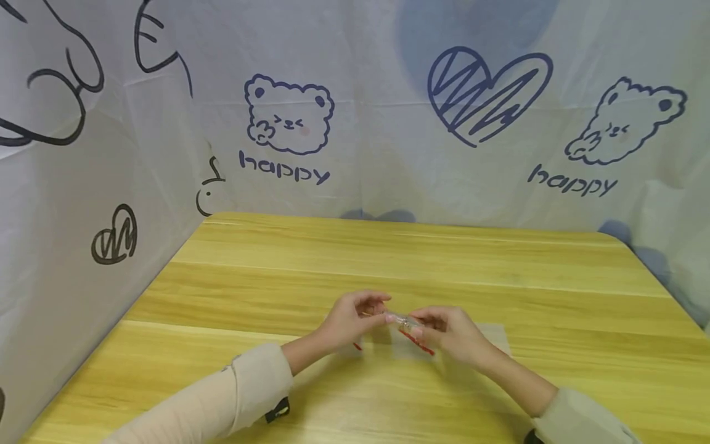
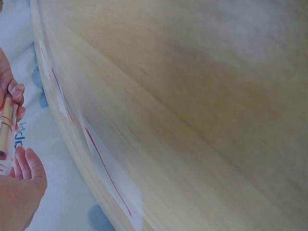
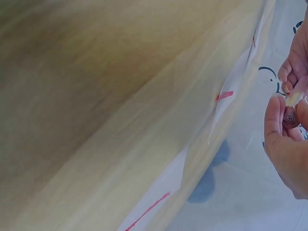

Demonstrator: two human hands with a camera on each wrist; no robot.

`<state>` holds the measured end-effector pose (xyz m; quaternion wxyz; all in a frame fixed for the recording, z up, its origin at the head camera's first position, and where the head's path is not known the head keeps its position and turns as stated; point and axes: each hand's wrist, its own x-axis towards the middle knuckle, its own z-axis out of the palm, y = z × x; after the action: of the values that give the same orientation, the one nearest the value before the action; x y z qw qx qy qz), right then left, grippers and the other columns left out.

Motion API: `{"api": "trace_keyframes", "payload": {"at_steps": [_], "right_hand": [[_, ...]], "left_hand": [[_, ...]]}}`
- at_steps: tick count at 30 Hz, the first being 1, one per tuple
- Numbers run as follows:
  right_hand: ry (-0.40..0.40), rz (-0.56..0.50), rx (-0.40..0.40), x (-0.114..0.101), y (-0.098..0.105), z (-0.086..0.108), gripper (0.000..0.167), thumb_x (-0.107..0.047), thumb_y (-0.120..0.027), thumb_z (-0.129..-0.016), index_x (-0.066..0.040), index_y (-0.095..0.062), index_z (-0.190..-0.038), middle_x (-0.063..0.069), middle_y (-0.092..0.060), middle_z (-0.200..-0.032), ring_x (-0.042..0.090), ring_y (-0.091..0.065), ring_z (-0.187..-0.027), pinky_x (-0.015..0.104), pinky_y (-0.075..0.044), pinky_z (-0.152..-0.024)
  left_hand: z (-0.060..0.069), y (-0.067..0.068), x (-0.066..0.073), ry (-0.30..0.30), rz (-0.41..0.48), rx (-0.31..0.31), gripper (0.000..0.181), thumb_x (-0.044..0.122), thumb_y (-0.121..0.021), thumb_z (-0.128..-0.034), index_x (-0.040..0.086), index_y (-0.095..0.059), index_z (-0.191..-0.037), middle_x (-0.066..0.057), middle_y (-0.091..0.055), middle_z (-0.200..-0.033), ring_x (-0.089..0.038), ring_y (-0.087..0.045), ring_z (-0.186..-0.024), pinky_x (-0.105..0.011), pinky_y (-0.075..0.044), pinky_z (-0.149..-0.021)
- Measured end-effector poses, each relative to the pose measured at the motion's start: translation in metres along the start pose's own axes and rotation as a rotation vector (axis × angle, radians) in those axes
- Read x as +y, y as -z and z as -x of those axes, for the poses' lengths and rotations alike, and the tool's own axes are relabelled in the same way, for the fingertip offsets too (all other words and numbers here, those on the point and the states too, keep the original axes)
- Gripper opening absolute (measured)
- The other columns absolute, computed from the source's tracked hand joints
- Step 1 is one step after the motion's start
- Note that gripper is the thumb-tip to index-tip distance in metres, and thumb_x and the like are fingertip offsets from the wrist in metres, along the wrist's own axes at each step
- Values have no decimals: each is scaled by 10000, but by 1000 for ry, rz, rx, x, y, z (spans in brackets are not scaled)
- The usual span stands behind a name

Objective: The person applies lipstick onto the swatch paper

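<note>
In the head view, a small slim tube [image 1: 406, 320], clear and gold like a lip gloss tube, is held above the table between both hands. My left hand [image 1: 345, 322] pinches its left end between thumb and fingers. At the other end, my right hand [image 1: 457, 336] grips it, partly covering it. The left wrist view shows the tube's gold part [image 2: 6, 125] at the image edge, with a clear pinkish end near the left fingers. A round, dark end [image 3: 290, 117] shows between the right fingers in the right wrist view.
Several pale paper sheets lie on the wooden table [image 1: 249, 259] beneath the hands. The middle sheet [image 1: 402, 351] bears a red line, and the right sheet [image 1: 496, 336] is partly behind the right hand. Printed cloth [image 1: 366, 166] hangs behind and to the left.
</note>
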<state>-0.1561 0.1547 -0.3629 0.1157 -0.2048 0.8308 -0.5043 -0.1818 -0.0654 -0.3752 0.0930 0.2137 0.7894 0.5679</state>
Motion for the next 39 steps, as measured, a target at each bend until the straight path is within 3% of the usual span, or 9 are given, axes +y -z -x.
{"api": "trace_keyframes", "payload": {"at_steps": [4,7,11,16,21,25,32,39], "right_hand": [[-53,-40,75,-2,-1,-3,343,-109,-618,-885,127,-575,-1130,229,-650,-979,182,-645,-822,226,-552,-687],[-79,-98,107,-1,-2,-5,330,-73,-626,-872,141,-574,-1118,261,-645,-982,179,-668,-828,220,-560,-714],[-92,-175,117,0,-4,-8,349,-56,-619,-876,158,-549,-1142,281,-628,-1029,207,-682,-876,238,-562,-763],[-115,-212,127,-1,-6,-15,387,-61,-609,-884,148,-507,-1193,260,-617,-1057,229,-675,-910,245,-557,-787],[-99,-211,160,-1,-9,-24,359,-50,-614,-879,140,-505,-1163,243,-633,-1006,165,-674,-848,252,-564,-764],[-86,-171,187,0,-11,-31,300,-36,-622,-870,134,-527,-1099,221,-642,-986,150,-663,-846,248,-563,-751],[0,7,257,6,-6,-47,216,-11,-658,-833,110,-611,-1005,238,-663,-968,255,-654,-859,197,-539,-693],[-53,6,275,11,-1,-60,202,8,-652,-830,102,-625,-1007,226,-679,-946,239,-670,-835,258,-567,-709]], "left_hand": [[-2,1,-1,33,88,72,364,148,-651,-871,-51,-588,-1169,-195,-642,-1066,-144,-625,-871,-286,-557,-771],[-4,-1,0,49,121,124,327,132,-649,-870,-51,-604,-1137,-196,-644,-1078,-162,-636,-884,-287,-557,-786],[-9,-3,5,26,130,192,293,116,-656,-862,-46,-628,-1106,-188,-660,-1040,-199,-648,-898,-194,-539,-754],[-18,-4,12,-27,147,252,284,84,-664,-849,-41,-634,-1102,-202,-663,-1024,-226,-652,-887,-212,-543,-758],[-27,-4,16,-9,207,299,294,83,-684,-833,-23,-639,-1103,-193,-668,-1036,-184,-658,-886,-237,-553,-767],[-34,-4,18,-9,231,314,283,73,-699,-817,-21,-654,-1080,-196,-676,-1020,-183,-669,-878,-263,-561,-772],[-48,-3,19,-58,148,302,262,106,-717,-805,-9,-675,-1038,-175,-690,-993,-224,-678,-877,-256,-557,-765],[-63,-2,18,-78,66,281,267,112,-709,-812,-20,-674,-1042,-177,-694,-1013,-262,-679,-902,-255,-560,-762]]}}
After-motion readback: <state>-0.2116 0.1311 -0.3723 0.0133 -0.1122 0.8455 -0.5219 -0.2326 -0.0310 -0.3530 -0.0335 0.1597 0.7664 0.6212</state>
